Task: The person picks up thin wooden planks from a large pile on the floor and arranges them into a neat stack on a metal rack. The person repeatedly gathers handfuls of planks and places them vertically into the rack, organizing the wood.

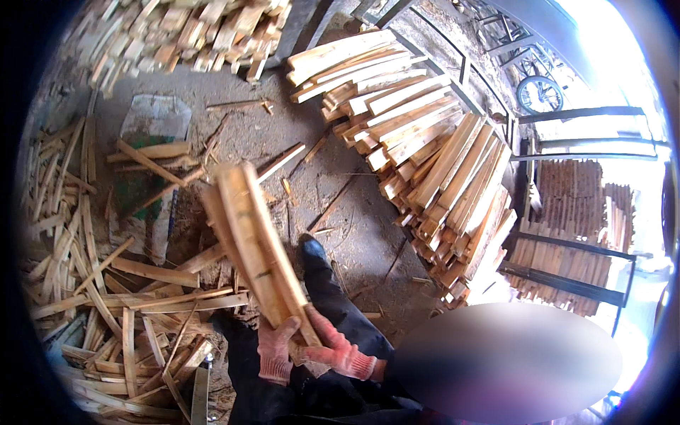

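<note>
A few long wooden boards (256, 241) lie together, slanting up and away from my lap, their far ends slightly blurred. My left hand (275, 348), in a pinkish knit glove, grips the near end from the left, its thumb across the wood. From the right, my right hand (340, 348), gloved alike, closes on the same end, with fingers along the edge. The boards partly hide the fingers of both hands. Below them are my dark-trousered legs and a dark boot (312, 248).
A long stack of boards (418, 156) runs along the right. Loose wood strips (127, 340) heap up at left. More cut wood (184, 35) is piled at the far left. A flattened sack (156, 117) lies on the littered floor. Metal frames (567, 283) and a wheel (540, 94) stand at right.
</note>
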`<state>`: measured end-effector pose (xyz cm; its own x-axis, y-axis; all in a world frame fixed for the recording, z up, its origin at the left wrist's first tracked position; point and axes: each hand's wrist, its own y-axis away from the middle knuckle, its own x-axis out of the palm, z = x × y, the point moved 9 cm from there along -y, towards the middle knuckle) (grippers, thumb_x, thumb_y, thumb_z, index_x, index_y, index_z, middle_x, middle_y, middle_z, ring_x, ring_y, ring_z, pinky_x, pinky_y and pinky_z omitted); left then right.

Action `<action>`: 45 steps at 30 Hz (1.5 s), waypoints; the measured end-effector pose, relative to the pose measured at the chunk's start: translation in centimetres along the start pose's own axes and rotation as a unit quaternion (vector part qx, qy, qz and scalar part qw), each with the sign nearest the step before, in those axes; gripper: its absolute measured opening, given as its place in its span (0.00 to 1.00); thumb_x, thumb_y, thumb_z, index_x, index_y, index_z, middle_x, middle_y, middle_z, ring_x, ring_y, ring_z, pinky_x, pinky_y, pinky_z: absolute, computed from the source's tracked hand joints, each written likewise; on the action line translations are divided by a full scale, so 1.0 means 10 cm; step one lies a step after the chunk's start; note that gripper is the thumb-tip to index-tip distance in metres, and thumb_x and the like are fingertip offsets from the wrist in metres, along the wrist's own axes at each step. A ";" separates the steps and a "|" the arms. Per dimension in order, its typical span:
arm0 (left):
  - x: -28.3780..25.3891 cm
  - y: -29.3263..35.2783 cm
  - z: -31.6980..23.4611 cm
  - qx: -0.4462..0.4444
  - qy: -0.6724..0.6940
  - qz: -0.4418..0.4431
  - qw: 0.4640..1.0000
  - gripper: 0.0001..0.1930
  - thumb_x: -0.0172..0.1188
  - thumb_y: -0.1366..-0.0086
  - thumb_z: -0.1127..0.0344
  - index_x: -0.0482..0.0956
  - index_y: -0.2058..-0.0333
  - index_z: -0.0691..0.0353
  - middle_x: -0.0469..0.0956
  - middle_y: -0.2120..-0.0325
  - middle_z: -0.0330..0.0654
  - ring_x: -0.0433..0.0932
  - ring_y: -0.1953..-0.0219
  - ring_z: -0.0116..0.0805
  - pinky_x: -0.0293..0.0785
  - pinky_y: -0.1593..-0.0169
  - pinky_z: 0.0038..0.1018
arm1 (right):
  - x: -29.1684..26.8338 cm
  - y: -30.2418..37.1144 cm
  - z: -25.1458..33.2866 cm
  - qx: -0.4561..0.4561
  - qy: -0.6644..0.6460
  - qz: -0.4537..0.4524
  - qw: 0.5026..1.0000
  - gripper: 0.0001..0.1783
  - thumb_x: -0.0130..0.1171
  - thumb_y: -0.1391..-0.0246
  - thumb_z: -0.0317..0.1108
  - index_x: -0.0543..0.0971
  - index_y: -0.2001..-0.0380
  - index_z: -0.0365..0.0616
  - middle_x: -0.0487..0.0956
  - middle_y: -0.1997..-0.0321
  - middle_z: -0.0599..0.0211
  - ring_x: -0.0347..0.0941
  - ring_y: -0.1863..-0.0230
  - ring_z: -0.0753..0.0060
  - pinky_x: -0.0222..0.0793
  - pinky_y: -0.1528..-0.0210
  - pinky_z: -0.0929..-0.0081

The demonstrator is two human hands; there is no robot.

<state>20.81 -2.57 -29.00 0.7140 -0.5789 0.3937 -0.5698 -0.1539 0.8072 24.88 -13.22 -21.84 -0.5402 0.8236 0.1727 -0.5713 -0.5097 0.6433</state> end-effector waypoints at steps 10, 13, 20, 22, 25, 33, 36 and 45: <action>3.45 -0.59 -0.93 0.130 -0.380 0.330 0.854 0.45 0.70 0.55 0.71 0.54 0.40 0.70 0.70 0.50 0.54 0.76 0.52 0.43 0.74 0.47 0.33 | -1.78 -0.15 1.34 -0.240 -0.240 -0.210 0.917 0.63 0.69 0.52 0.35 0.29 0.30 0.47 0.56 0.33 0.54 0.57 0.34 0.59 0.57 0.36 0.61; 4.04 -0.78 -0.79 0.029 -0.326 0.384 0.863 0.48 0.72 0.55 0.69 0.54 0.38 0.68 0.70 0.48 0.51 0.72 0.46 0.44 0.69 0.41 0.35 | -2.22 -0.24 1.53 -0.248 -0.245 -0.257 0.901 0.64 0.71 0.53 0.38 0.30 0.30 0.46 0.58 0.34 0.52 0.58 0.35 0.59 0.58 0.36 0.61; 4.02 -2.04 -0.06 -0.261 -0.213 0.361 0.870 0.20 0.62 0.38 0.60 0.75 0.50 0.63 0.80 0.62 0.43 0.81 0.62 0.35 0.80 0.57 0.30 | -3.02 -0.95 1.56 -0.086 -0.295 -0.238 0.922 0.49 0.68 0.49 0.39 0.49 0.31 0.48 0.66 0.38 0.59 0.61 0.37 0.62 0.61 0.38 0.66; 3.84 -2.15 0.19 -0.236 -0.233 0.301 0.894 0.25 0.61 0.39 0.50 0.73 0.48 0.58 0.79 0.57 0.44 0.80 0.57 0.37 0.79 0.55 0.33 | -3.44 -1.18 1.16 -0.086 -0.092 -0.321 0.939 0.45 0.69 0.51 0.35 0.57 0.33 0.45 0.68 0.39 0.59 0.62 0.37 0.62 0.60 0.37 0.68; 3.57 -2.16 0.20 -0.291 -0.173 0.281 0.898 0.26 0.59 0.37 0.52 0.70 0.45 0.61 0.77 0.54 0.45 0.78 0.54 0.36 0.77 0.52 0.34 | -3.39 -1.20 1.29 -0.083 -0.031 -0.252 0.964 0.46 0.70 0.53 0.32 0.58 0.34 0.42 0.65 0.35 0.57 0.58 0.34 0.62 0.57 0.34 0.68; 3.79 -2.43 -0.22 -0.185 -0.340 0.320 0.865 0.39 0.71 0.49 0.58 0.64 0.43 0.69 0.76 0.53 0.45 0.76 0.51 0.36 0.73 0.46 0.30 | -3.99 -2.06 1.14 0.013 -0.502 -0.273 0.820 0.35 0.55 0.42 0.55 0.67 0.42 0.37 0.74 0.45 0.64 0.72 0.48 0.68 0.67 0.44 0.70; 4.03 -2.39 -0.63 -0.119 -0.383 0.303 0.865 0.51 0.78 0.60 0.57 0.60 0.40 0.69 0.72 0.49 0.47 0.71 0.45 0.36 0.64 0.39 0.30 | -3.83 -2.06 1.56 -0.069 -0.493 -0.265 0.826 0.32 0.57 0.44 0.50 0.69 0.44 0.37 0.75 0.47 0.61 0.72 0.47 0.64 0.66 0.42 0.68; 5.00 -3.54 -1.78 0.037 -0.718 0.322 0.616 0.57 0.79 0.64 0.58 0.54 0.36 0.62 0.67 0.42 0.50 0.65 0.39 0.43 0.59 0.36 0.33 | -4.44 -3.19 2.07 -0.168 -0.567 -0.198 0.782 0.21 0.66 0.54 0.32 0.76 0.55 0.41 0.79 0.58 0.70 0.74 0.52 0.66 0.67 0.43 0.63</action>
<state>83.94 -11.79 -30.11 -0.7358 -0.6417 -0.2165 -0.6015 0.4724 0.6443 79.85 -28.33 -34.64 0.5070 0.5273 0.6818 -0.7875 -0.0381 0.6151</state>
